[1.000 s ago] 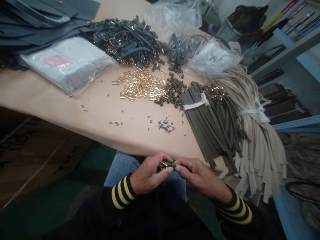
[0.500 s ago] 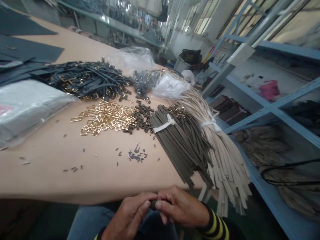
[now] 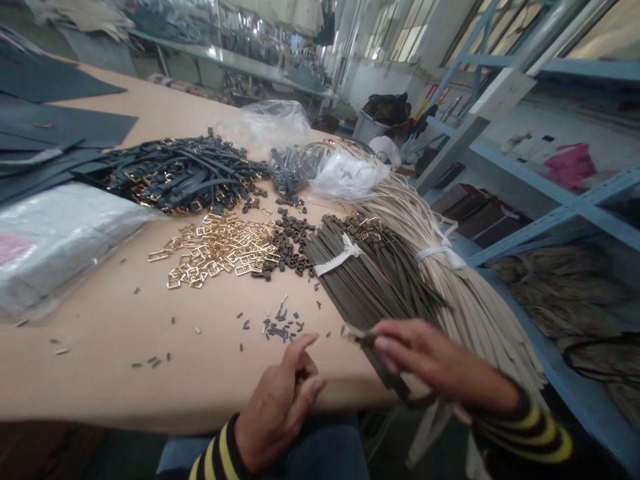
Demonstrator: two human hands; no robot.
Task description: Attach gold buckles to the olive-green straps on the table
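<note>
The right hand (image 3: 430, 357) has a strap (image 3: 369, 342) pinched, buckle (image 3: 353, 335) poking out left of the grip. Left hand (image 3: 280, 408) is kinda open, fingers apart, little bits (image 3: 279, 329) just beyond.

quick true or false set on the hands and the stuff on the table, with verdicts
1. The right hand holds a dark strap. True.
2. Both hands are holding something. False: the left hand shows nothing in its grip.
3. The tied dark straps lie right of the gold buckles. True.
4. The gold buckles stand in neat rows. False: they lie in a loose heap on the table.
5. Both sleeves have yellow stripes. True.
</note>
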